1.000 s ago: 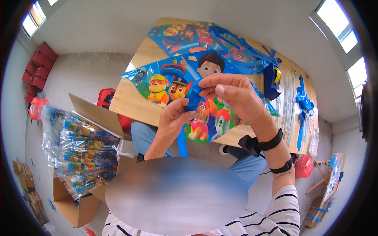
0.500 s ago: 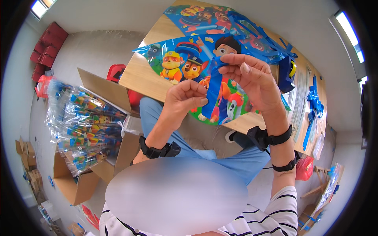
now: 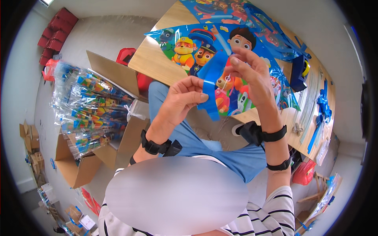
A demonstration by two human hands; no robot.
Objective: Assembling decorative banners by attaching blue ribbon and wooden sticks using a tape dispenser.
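My left hand [image 3: 182,99] pinches a shiny blue plastic ribbon [image 3: 210,88] between thumb and fingertips. The ribbon bends above that grip, and its upper end slants toward my right hand [image 3: 252,74]. The right hand's thumb and index finger are drawn close together beside that end; what they hold, if anything, is too small to make out. Beneath both hands, a triangular blue kite-like sheet [image 3: 184,54] printed with cartoon dogs and a boy lies over the table's near edge. A similar printed sheet [image 3: 220,8] lies beyond it.
The wooden table [image 3: 151,59] carries a blue tape dispenser [image 3: 300,74] and a blue ribbon bundle [image 3: 323,106] at right. Left of my legs, an open cardboard box [image 3: 84,167] stands beside clear-wrapped printed packs [image 3: 92,106]. A red bag [image 3: 304,173] is at lower right.
The ribbon was held straight between both hands; now its upper end has come away from the right fingertips and folds over. My right hand has shifted slightly away. The view has tilted.
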